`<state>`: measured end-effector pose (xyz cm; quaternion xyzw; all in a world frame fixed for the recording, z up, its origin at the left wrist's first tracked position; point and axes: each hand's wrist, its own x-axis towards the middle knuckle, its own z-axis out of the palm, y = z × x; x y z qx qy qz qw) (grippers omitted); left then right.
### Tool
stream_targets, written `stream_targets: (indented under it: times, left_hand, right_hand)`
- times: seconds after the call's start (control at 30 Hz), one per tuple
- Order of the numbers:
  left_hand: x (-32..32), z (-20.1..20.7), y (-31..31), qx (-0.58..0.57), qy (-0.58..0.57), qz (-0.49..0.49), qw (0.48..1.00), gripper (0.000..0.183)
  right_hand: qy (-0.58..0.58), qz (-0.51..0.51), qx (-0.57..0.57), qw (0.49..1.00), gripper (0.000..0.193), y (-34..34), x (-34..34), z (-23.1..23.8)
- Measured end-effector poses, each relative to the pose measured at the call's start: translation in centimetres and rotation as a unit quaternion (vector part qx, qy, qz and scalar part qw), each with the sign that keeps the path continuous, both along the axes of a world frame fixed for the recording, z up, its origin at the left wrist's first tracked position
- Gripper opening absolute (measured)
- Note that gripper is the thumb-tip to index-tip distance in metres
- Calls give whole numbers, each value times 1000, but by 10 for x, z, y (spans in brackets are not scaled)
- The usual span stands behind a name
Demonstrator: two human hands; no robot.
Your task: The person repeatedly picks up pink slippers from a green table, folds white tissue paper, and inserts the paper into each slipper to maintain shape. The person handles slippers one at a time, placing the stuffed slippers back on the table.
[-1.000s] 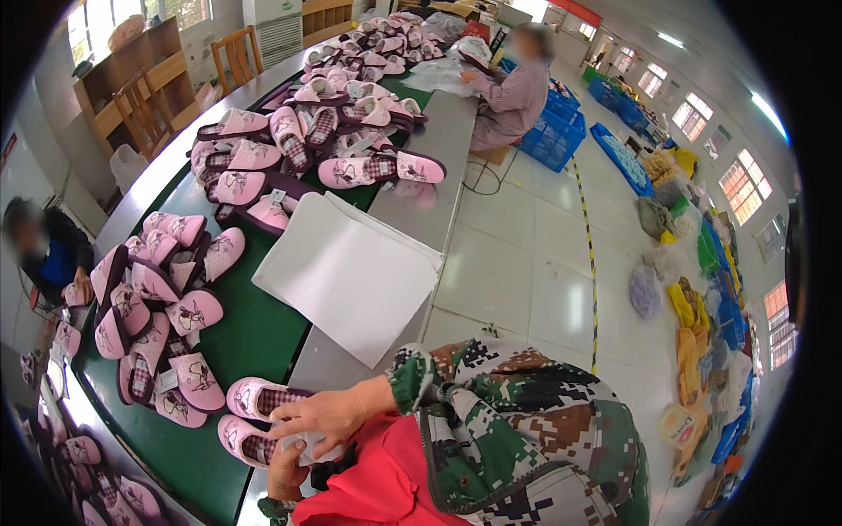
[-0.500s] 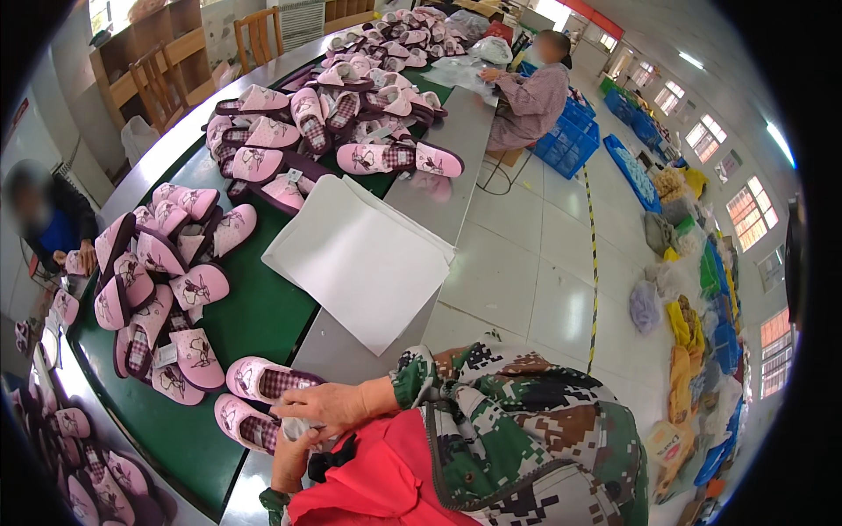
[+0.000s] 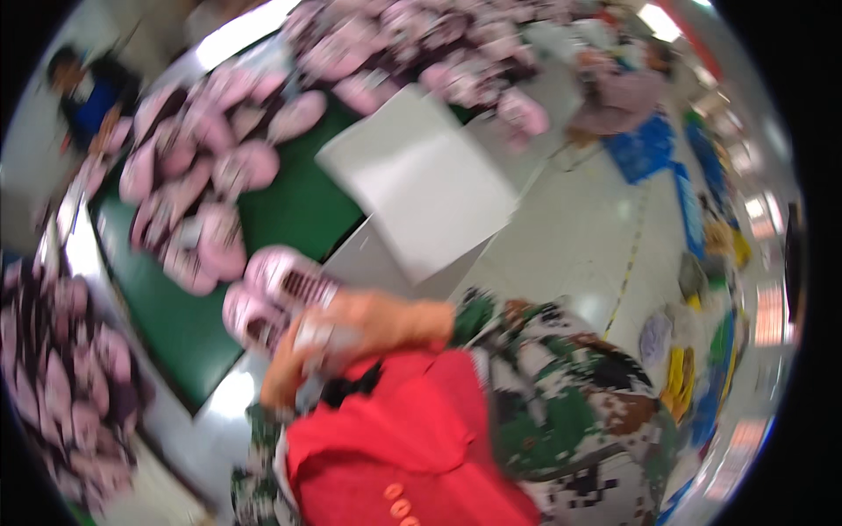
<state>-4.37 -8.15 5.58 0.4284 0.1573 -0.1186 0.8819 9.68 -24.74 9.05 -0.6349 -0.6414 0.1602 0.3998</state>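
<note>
A pair of pink slippers with checked linings, the farther slipper [image 3: 279,268] and the nearer slipper [image 3: 246,314], lies side by side at the table's near edge. My right hand [image 3: 373,317] is closed at their heel ends, its fingers bent over a whitish, crumpled, see-through wad [image 3: 329,337]. Against the other side of that wad is my left hand [image 3: 282,373], also closed. Motion blur hides the fingertips and what exactly the wad is. A stack of white sheets [image 3: 430,180] lies just beyond, on the green and grey tabletop.
Loose pink slippers [image 3: 210,153] lie heaped at the left of the green table [image 3: 289,197], with a bigger pile [image 3: 395,39] farther back. More slippers [image 3: 66,377] stand at lower left. One person [image 3: 92,96] is at far left, another [image 3: 618,92] at far right beside blue crates [image 3: 640,149].
The whole view has shifted and blurred, so the table and slippers sit differently in it. Both my hands stay together at the slippers' heels with the whitish wad between them.
</note>
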Motion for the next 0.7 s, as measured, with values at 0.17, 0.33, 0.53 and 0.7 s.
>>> stream_targets:
  times: [0.17,0.33,0.53,0.7]
  left_hand:
    - [14,-5,20,139,104,129,976,55]
    - [40,-46,22,703,54,98,702,72]
    - [55,-52,29,710,105,2,697,73]
    - [54,-44,33,695,108,-19,710,69]
  right_hand:
    - [4,-256,-64,964,48,-14,22,-42]
    - [-30,-249,-101,963,46,15,7,-55]
    - [-120,-229,-206,944,44,43,5,-54]
    - [-185,-175,-243,936,38,55,13,-62]
